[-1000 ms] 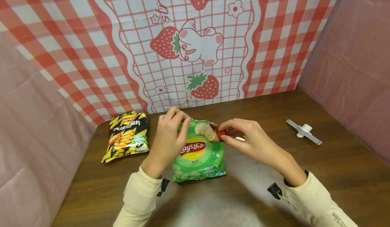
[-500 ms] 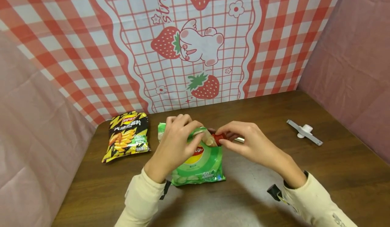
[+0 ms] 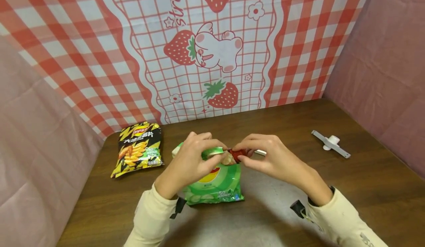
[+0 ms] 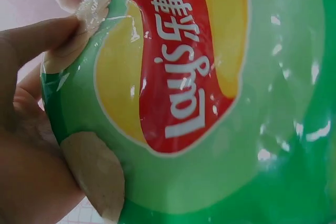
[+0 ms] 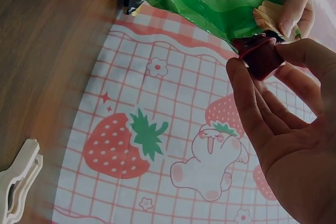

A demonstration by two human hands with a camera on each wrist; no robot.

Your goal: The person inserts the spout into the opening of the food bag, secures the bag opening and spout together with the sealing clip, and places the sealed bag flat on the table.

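A green Lay's chip bag [image 3: 212, 191] stands tilted on the table, its upper part folded over. My left hand [image 3: 189, 166] pinches the top edge, thumb on the printed front and fingers behind, as the left wrist view shows with the bag front [image 4: 273, 129] filling most of it. At the bag's upper right corner sits a small dark red clip [image 5: 261, 59], pinched between thumb and fingers of my right hand [image 3: 273, 156]. In the right wrist view the clip touches the bag edge; whether its mouth bites the foil I cannot tell.
A black and yellow chip bag [image 3: 137, 149] lies at the left. Behind the right hand, a white clip [image 5: 21, 182] rests on the wooden table [image 3: 282, 217]. A grey strip with a white round piece [image 3: 330, 143] lies far right. Checked cloth hangs behind.
My left hand has moved right and slightly down, folding the green bag's top over toward the red clip. The right hand holds the clip in nearly the same place.
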